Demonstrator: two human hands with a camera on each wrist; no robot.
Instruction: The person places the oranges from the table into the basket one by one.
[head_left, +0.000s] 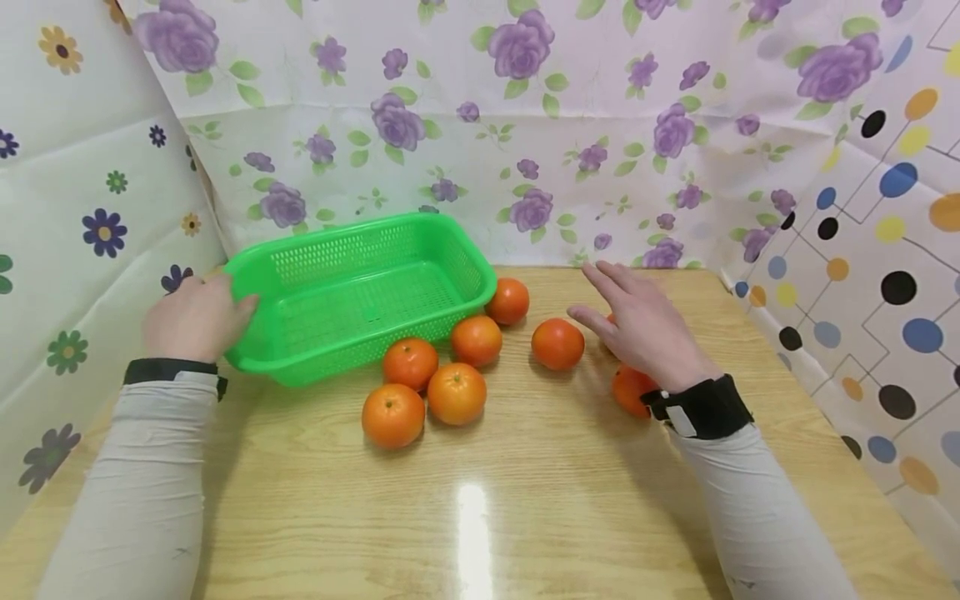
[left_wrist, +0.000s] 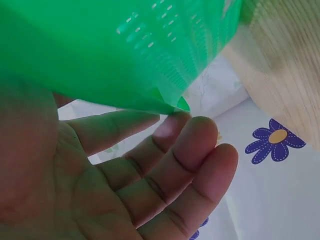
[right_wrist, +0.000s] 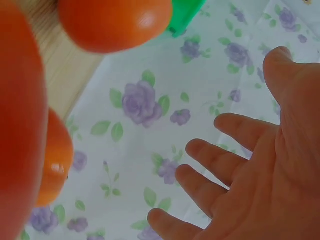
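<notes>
Backdrop: A white sheet with purple roses and green leaves [head_left: 457,129] hangs behind the work area, flanked by a daisy-printed white sheet [head_left: 75,275] at left and a white sheet of coloured dots and thin lines [head_left: 862,275] at right.
Tabletop: A pale wood-grain table [head_left: 555,492] spreads below, a bright streak of reflected light [head_left: 472,542] near its front edge.
Basket: A rectangular green plastic basket with perforated sides [head_left: 348,357] sits at rear left, slightly askew, between the person's hands.
Sleeves: Light grey sleeves [head_left: 757,508] cover both forearms.
Left hand: The left hand [head_left: 193,317] pinches the basket's left rim, thumb on the inner side, fingers outside.
Right hand: The right hand [head_left: 647,325], fingers and thumb spread, hovers above the table's right side, holding nothing.
Fruit: Round, glossy orange fruits [head_left: 457,393] lie on the wood; five gather along the basket's near side and right corner, one sits alone just left of the right hand, and two more are partly hidden beneath that hand and wrist.
Wristbands: Black straps [head_left: 705,408] circle both wrists.
</notes>
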